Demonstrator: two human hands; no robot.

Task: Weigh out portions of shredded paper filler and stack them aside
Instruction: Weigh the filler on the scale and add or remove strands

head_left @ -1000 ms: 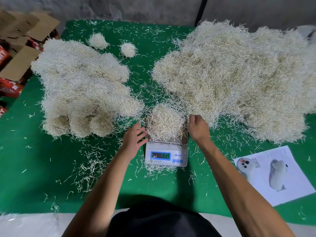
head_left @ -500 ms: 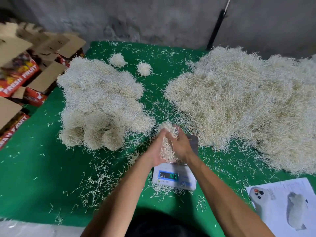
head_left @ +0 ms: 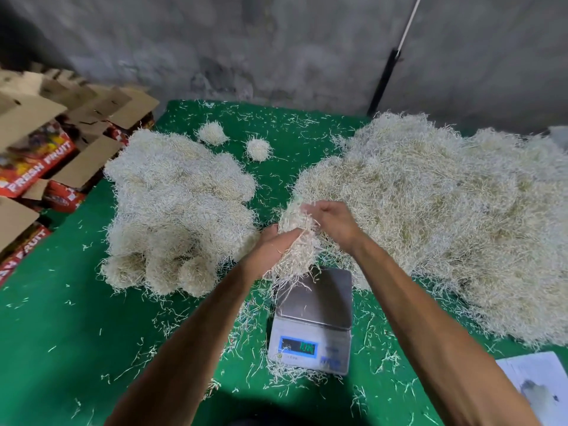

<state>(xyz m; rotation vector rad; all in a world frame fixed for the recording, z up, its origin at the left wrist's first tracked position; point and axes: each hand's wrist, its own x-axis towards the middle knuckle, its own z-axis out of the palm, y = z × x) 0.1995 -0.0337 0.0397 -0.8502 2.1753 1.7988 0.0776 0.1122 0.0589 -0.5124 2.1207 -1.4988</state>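
Note:
A clump of pale shredded paper (head_left: 296, 241) hangs in the air above the far edge of the small digital scale (head_left: 313, 321). My left hand (head_left: 270, 245) cups it from the left and below, and my right hand (head_left: 330, 221) grips it from the upper right. The scale's steel pan is bare except for a few strands, and its display is lit. A stack of rounded portions (head_left: 175, 210) lies on the left of the green table (head_left: 61, 333). The big loose heap of filler (head_left: 445, 216) covers the right side.
Two small separate balls of filler (head_left: 212, 133) (head_left: 258, 149) sit at the back. Open red fruit cartons (head_left: 33, 158) stand off the table's left edge. A printed sheet (head_left: 541, 388) lies at the near right. Loose strands litter the cloth around the scale. A concrete wall stands behind.
Both hands closed round the portion on the scale and lifted it off the pan. It is now held higher and slightly farther back, and the pan shows bare.

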